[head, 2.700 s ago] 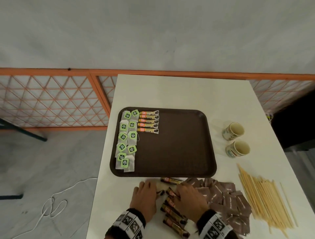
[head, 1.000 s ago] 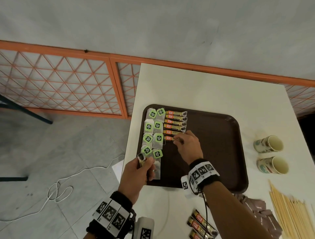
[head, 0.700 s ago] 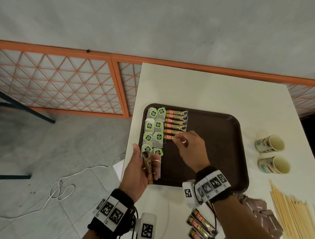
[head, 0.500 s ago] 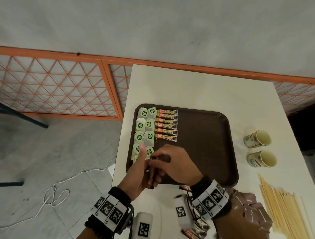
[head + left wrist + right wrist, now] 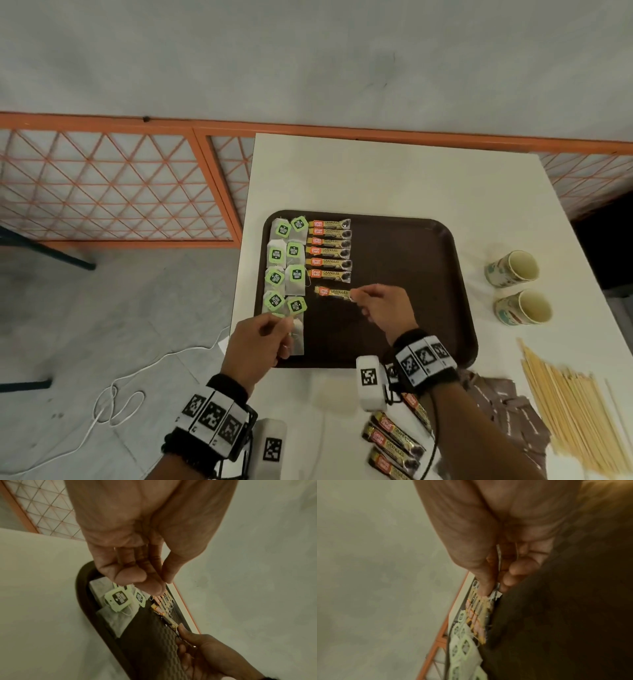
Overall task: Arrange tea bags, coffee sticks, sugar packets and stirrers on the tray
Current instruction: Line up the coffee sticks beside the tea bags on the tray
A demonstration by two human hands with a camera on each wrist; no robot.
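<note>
On the tray point(image 5: 411, 240), six coffee sticks point(image 5: 329, 249) lie rowed; right hand point(image 5: 383, 308) fingers pinch a seventh point(image 5: 332, 292), left hand point(image 5: 257, 342) loosely curled

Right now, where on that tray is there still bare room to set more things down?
The tray is bare right of the coffee sticks, through to its right rim, and along its near edge beside the right hand. The left strip is crowded: tea bags, the sticks, and the left hand above them.

Bare indoor test/work area: plain grey wall point(image 5: 308, 51), orange mesh barrier point(image 5: 102, 185), white table point(image 5: 394, 178).
</note>
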